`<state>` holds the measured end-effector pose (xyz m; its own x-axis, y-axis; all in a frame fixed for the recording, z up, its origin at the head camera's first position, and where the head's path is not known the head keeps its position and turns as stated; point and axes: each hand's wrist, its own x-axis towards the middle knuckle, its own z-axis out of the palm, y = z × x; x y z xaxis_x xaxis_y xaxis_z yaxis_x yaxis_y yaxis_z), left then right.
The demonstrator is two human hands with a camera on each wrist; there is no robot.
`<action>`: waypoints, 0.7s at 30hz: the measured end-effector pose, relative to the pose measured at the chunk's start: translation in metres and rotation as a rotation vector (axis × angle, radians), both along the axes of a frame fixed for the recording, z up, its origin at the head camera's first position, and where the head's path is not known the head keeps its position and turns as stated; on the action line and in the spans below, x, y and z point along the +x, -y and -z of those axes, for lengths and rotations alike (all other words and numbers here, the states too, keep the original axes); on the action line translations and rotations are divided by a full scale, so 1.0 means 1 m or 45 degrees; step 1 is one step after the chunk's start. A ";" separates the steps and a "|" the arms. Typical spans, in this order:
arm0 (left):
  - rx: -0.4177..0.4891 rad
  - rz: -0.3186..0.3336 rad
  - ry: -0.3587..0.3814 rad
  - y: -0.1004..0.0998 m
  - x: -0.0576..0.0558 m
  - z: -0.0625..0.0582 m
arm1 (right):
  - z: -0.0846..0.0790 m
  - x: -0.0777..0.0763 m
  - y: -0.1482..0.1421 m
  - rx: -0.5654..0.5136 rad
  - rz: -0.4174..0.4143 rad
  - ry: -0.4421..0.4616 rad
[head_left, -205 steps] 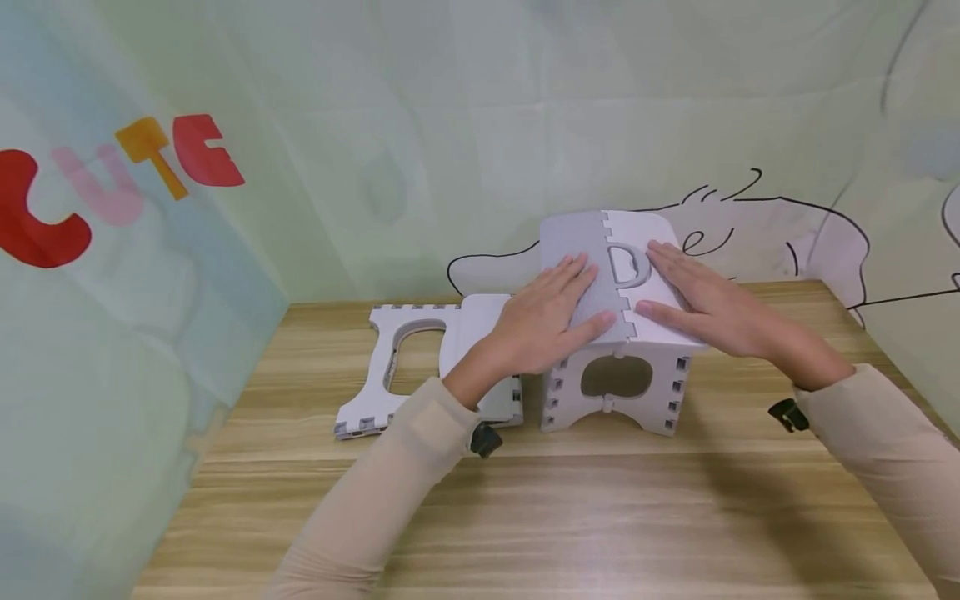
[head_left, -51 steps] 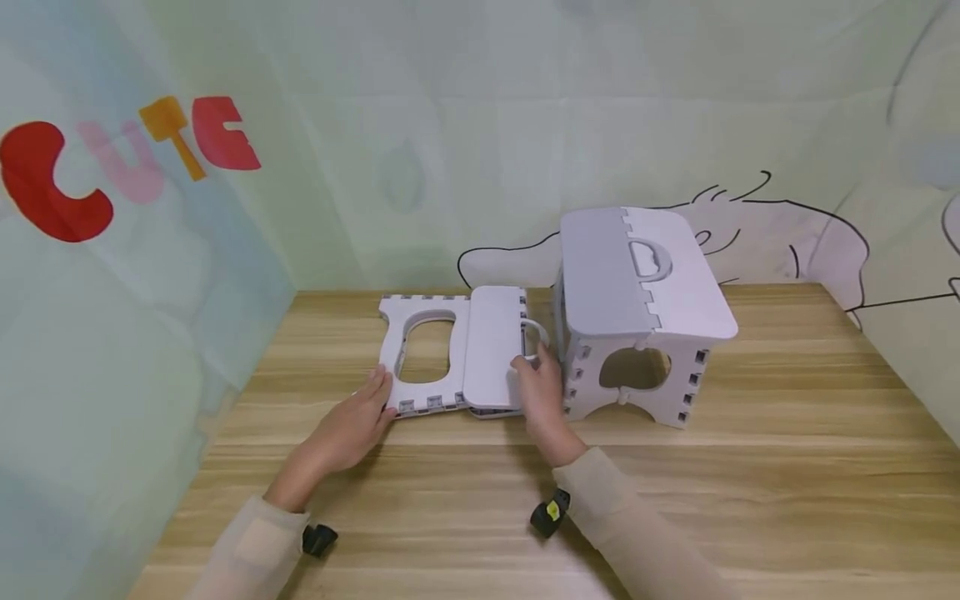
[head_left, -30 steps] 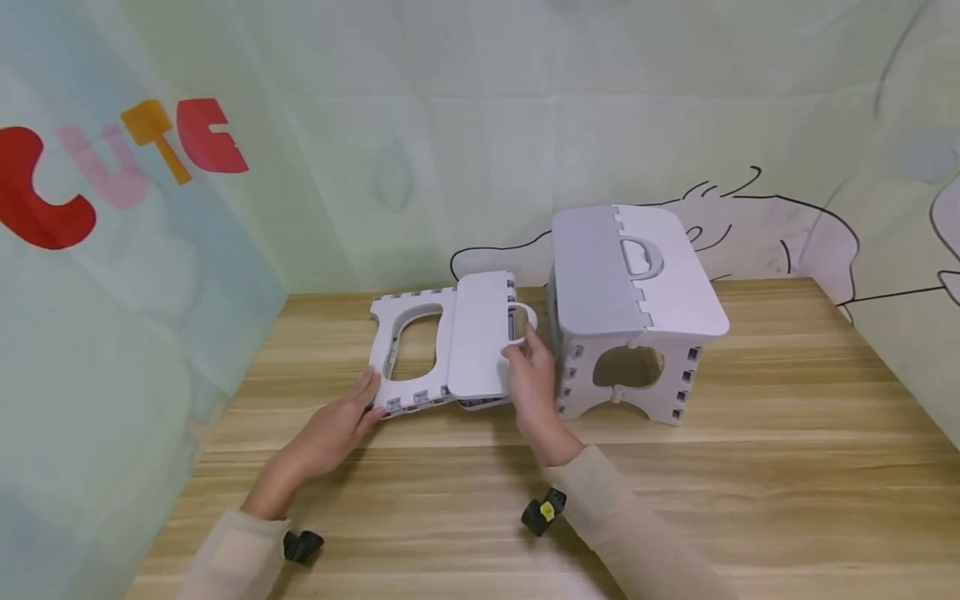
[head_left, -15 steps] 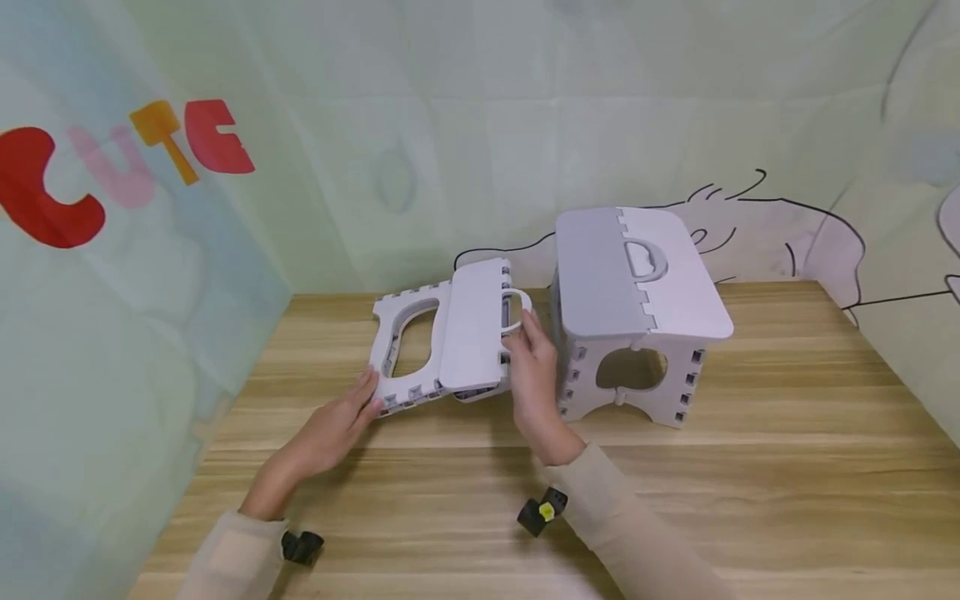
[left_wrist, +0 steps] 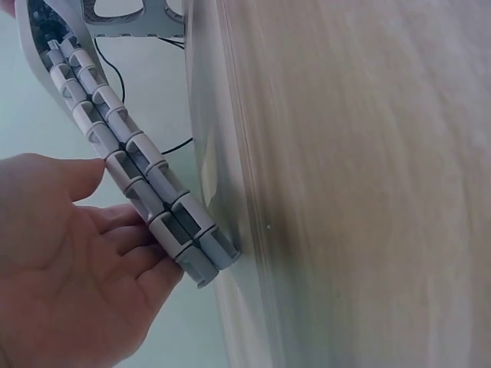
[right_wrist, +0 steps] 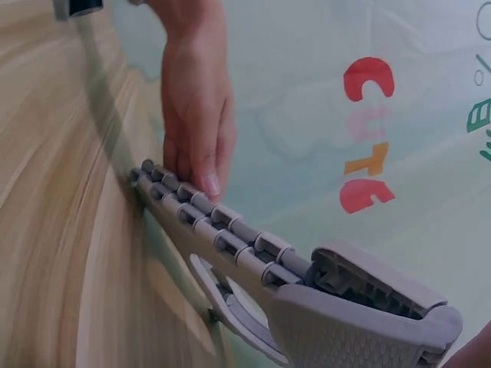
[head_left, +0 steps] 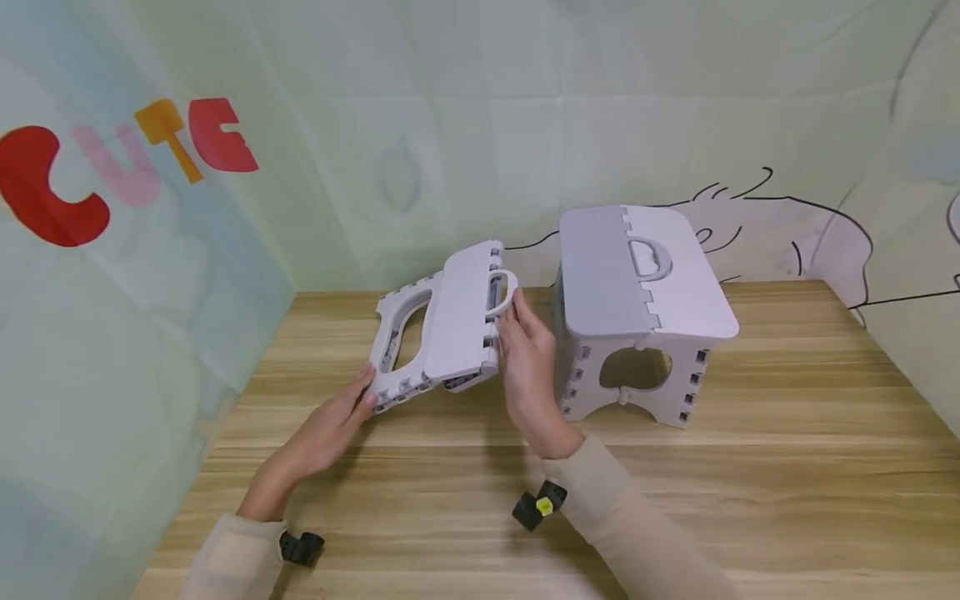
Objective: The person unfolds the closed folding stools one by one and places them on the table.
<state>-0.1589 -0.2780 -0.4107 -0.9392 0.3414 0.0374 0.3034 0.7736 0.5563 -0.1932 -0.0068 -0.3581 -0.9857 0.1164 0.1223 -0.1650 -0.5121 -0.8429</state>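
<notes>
A white folding stool [head_left: 462, 312], folded flat, tilts in the head view with its right end raised off the table and its left end low. At its lower left corner my left hand [head_left: 330, 429] grips the leg end; the left wrist view shows the thumb on one face of the hinged edge [left_wrist: 149, 184] and the fingers on the other. My right hand [head_left: 531, 362] holds the seat-side edge just below the loop handle [head_left: 504, 293]. Only a sliver of my right hand [right_wrist: 474, 351] shows in the right wrist view, at the lower right corner.
A second folding stool [head_left: 678, 275], grey and white, stands unfolded on the wood-grain table [head_left: 420, 517], close to the right of my right hand. Behind the table hangs a printed cloth backdrop [head_left: 465, 150]. Black wrist cameras [head_left: 302, 548] sit by both sleeves.
Both hands have moved from the unfolded stool's top to the folded one. Over the last second the folded stool's right end has risen, lifted by my right hand, while its left end stays low.
</notes>
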 end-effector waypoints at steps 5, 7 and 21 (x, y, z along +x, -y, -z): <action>0.041 -0.017 0.012 0.002 -0.001 0.000 | -0.008 -0.002 0.001 -0.113 -0.046 0.030; 0.064 -0.023 0.021 0.003 -0.001 0.000 | -0.011 -0.002 0.002 -0.153 -0.060 0.031; 0.195 -0.038 0.038 0.010 0.000 0.003 | -0.037 -0.004 0.012 -0.208 -0.139 -0.031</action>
<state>-0.1586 -0.2880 -0.4133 -0.9502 0.3061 0.0592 0.2635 0.6871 0.6771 -0.1976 -0.0188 -0.3214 -0.9905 0.0289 0.1345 -0.1201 -0.6580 -0.7434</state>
